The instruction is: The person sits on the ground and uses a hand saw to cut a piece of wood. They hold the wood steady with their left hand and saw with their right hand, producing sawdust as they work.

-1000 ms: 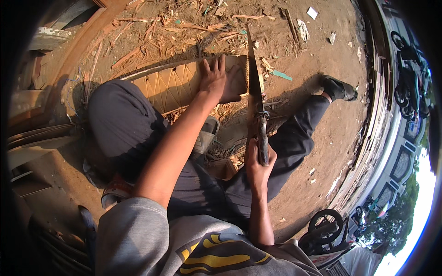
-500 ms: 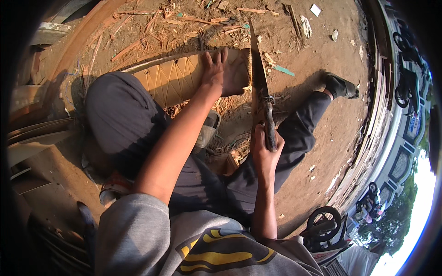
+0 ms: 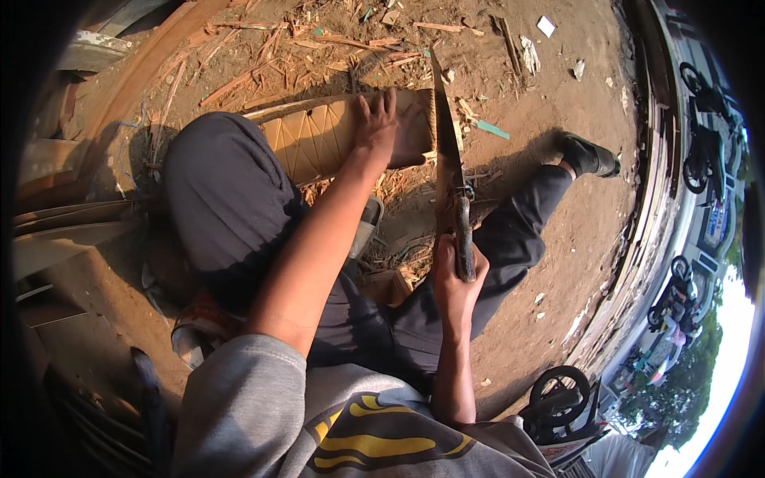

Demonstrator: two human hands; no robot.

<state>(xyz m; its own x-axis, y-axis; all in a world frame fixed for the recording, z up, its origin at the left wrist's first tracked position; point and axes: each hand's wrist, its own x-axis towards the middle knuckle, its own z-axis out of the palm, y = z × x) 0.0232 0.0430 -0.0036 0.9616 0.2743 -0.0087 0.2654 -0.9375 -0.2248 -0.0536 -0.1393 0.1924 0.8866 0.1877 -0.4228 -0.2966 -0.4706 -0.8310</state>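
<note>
A tan wooden piece [image 3: 307, 147] with zigzag grooves cut along it lies across the ground in front of me, partly hidden by my left knee. Pressing on its face near the right end is my left hand [image 3: 376, 129], fingers spread. In my right hand [image 3: 457, 279] is the dark handle of a handsaw [image 3: 450, 147]. The blade points away from me and lies against the right end of the wood, beside a pale, rough cut edge. Shadow covers the wood's right end.
Wood splinters [image 3: 263, 60] litter the dirt beyond the piece. My outstretched leg [image 3: 518, 219] is at the right, my bent knee [image 3: 227, 183] at the left. Timber [image 3: 119, 99] stands at far left; stacked planks [image 3: 649, 183] line the right. A motorbike wheel [image 3: 560, 402] shows lower right.
My right hand and the saw have drawn back toward me along the end of the wood. My left hand stays on the wood, shifted slightly right; my bent knee has shifted slightly too.
</note>
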